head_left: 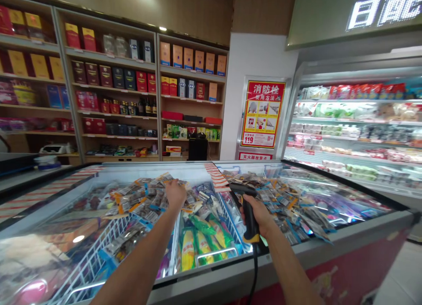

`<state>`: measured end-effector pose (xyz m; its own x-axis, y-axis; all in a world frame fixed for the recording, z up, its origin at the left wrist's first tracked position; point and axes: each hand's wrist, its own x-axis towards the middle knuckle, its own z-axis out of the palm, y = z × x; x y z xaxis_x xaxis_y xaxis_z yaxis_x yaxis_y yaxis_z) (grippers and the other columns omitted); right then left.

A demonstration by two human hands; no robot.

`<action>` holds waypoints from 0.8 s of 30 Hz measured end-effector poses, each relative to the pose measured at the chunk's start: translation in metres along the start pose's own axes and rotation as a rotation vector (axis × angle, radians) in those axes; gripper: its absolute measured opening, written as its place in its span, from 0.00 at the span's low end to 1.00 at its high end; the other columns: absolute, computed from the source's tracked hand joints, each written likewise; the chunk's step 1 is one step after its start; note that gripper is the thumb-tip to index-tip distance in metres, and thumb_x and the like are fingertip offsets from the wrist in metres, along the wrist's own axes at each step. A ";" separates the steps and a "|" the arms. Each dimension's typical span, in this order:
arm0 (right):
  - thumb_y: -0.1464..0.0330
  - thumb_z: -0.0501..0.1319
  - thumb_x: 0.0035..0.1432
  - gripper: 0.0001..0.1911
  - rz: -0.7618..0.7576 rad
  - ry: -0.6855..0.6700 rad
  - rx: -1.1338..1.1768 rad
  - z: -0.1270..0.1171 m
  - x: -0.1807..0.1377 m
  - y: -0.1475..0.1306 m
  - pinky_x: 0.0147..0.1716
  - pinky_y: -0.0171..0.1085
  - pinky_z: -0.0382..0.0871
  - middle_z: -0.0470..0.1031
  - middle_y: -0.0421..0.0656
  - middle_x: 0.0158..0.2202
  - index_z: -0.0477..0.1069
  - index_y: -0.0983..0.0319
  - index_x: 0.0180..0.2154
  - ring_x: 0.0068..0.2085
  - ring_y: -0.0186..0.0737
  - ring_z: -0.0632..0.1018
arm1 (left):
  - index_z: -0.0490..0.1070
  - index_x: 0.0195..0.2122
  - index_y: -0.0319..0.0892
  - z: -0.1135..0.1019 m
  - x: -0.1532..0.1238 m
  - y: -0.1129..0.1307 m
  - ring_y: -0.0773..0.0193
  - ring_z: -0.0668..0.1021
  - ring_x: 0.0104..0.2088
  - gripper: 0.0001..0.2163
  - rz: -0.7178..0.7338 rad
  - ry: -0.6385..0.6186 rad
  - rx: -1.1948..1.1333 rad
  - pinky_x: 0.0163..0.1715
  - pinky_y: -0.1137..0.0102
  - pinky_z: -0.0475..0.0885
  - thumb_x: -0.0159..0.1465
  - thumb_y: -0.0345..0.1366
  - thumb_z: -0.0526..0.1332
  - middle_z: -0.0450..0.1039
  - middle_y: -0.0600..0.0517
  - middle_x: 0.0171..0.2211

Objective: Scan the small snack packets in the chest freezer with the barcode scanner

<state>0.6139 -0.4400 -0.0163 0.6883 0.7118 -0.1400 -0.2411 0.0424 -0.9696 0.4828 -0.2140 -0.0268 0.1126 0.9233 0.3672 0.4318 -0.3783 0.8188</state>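
Observation:
My left hand (176, 194) reaches over the open left part of the chest freezer, its fingers closed on a small packaged ice pop packet or similar sachet (165, 178) at the top of a pile. Its far fingers are partly hidden by the hand itself. The loose packets (150, 199) under it are silvery and brown with orange and blue ends. In my right hand (259, 215) is a black and yellow barcode scanner (251, 223), held by the handle, its head pointing left and its cable hanging down. More such packets (280, 199) lie on the glass lid to the right.
Wire baskets (176, 241) divide the freezer, and green and yellow corn-shaped packs (202, 241) fill the middle one. The freezer's front rim (211, 270) runs below my arms. Shelves of boxes (115, 76) stand behind, with a lit display fridge (356, 120) at right.

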 end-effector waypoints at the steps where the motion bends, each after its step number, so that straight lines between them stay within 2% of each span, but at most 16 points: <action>1: 0.60 0.55 0.49 0.12 0.000 0.019 0.006 -0.007 0.002 -0.001 0.10 0.31 0.61 0.65 0.37 0.14 0.64 0.64 0.26 0.13 0.31 0.66 | 0.63 0.49 0.29 0.004 -0.004 0.005 0.49 0.59 0.55 0.21 0.036 -0.005 0.024 0.52 0.59 0.53 0.53 0.26 0.53 0.60 0.36 0.52; 2: 0.60 0.55 0.49 0.12 -0.003 0.035 0.012 -0.013 0.003 -0.001 0.10 0.31 0.61 0.65 0.38 0.13 0.64 0.64 0.25 0.13 0.31 0.66 | 0.62 0.50 0.30 0.011 -0.010 0.012 0.51 0.58 0.56 0.21 0.075 -0.027 0.041 0.53 0.60 0.51 0.53 0.27 0.52 0.58 0.37 0.53; 4: 0.61 0.55 0.49 0.12 -0.026 0.060 0.028 -0.027 0.005 -0.002 0.10 0.31 0.61 0.65 0.38 0.14 0.64 0.64 0.24 0.13 0.31 0.65 | 0.63 0.49 0.32 0.031 -0.027 0.027 0.55 0.60 0.54 0.21 0.149 -0.127 0.060 0.53 0.64 0.53 0.53 0.28 0.53 0.60 0.39 0.52; 9: 0.61 0.56 0.49 0.11 -0.038 0.095 0.084 -0.055 0.003 -0.002 0.11 0.31 0.61 0.65 0.37 0.14 0.64 0.63 0.25 0.14 0.31 0.66 | 0.70 0.41 0.41 0.094 -0.090 0.064 0.62 0.73 0.41 0.15 0.278 -0.520 0.055 0.41 0.71 0.64 0.51 0.35 0.59 0.72 0.48 0.40; 11: 0.61 0.56 0.49 0.11 -0.045 0.113 0.076 -0.063 0.002 -0.001 0.11 0.31 0.61 0.65 0.37 0.14 0.63 0.63 0.25 0.14 0.31 0.66 | 0.72 0.36 0.42 0.111 -0.113 0.072 0.61 0.74 0.37 0.14 0.281 -0.643 0.063 0.36 0.71 0.66 0.48 0.41 0.61 0.74 0.49 0.35; 13: 0.61 0.56 0.49 0.11 -0.051 0.113 0.070 -0.069 0.002 0.000 0.11 0.31 0.61 0.65 0.37 0.14 0.63 0.62 0.25 0.14 0.31 0.66 | 0.73 0.33 0.43 0.121 -0.128 0.076 0.58 0.75 0.35 0.17 0.261 -0.724 0.078 0.34 0.70 0.66 0.42 0.42 0.65 0.75 0.49 0.32; 16: 0.61 0.56 0.48 0.11 -0.020 0.114 0.083 -0.073 0.002 0.003 0.11 0.31 0.60 0.65 0.36 0.14 0.63 0.62 0.25 0.14 0.31 0.66 | 0.73 0.31 0.42 0.127 -0.132 0.076 0.54 0.74 0.37 0.18 0.209 -0.777 0.074 0.35 0.68 0.66 0.36 0.32 0.68 0.75 0.49 0.31; 19: 0.60 0.56 0.48 0.12 -0.009 0.109 0.080 -0.069 0.001 0.006 0.11 0.31 0.60 0.65 0.37 0.14 0.63 0.63 0.24 0.13 0.30 0.65 | 0.73 0.27 0.39 0.121 -0.116 0.068 0.57 0.75 0.35 0.13 0.119 -0.801 0.015 0.34 0.68 0.67 0.38 0.25 0.65 0.74 0.49 0.28; 22: 0.60 0.56 0.48 0.12 -0.002 0.069 0.079 -0.057 -0.001 0.008 0.10 0.30 0.60 0.65 0.37 0.14 0.63 0.63 0.23 0.14 0.30 0.65 | 0.72 0.28 0.37 0.102 -0.093 0.054 0.64 0.75 0.28 0.08 -0.008 -0.793 -0.088 0.30 0.68 0.69 0.45 0.24 0.62 0.73 0.51 0.25; 24: 0.60 0.56 0.48 0.12 0.011 0.039 0.078 -0.043 -0.003 0.009 0.10 0.30 0.60 0.65 0.37 0.14 0.63 0.63 0.25 0.13 0.30 0.65 | 0.72 0.30 0.37 0.085 -0.078 0.041 0.66 0.75 0.26 0.08 -0.089 -0.740 -0.182 0.28 0.70 0.70 0.47 0.24 0.59 0.73 0.51 0.24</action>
<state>0.6391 -0.4724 -0.0333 0.7111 0.6846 -0.1600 -0.3002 0.0899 -0.9496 0.5673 -0.2960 -0.0596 0.6818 0.7303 -0.0422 0.3204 -0.2463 0.9147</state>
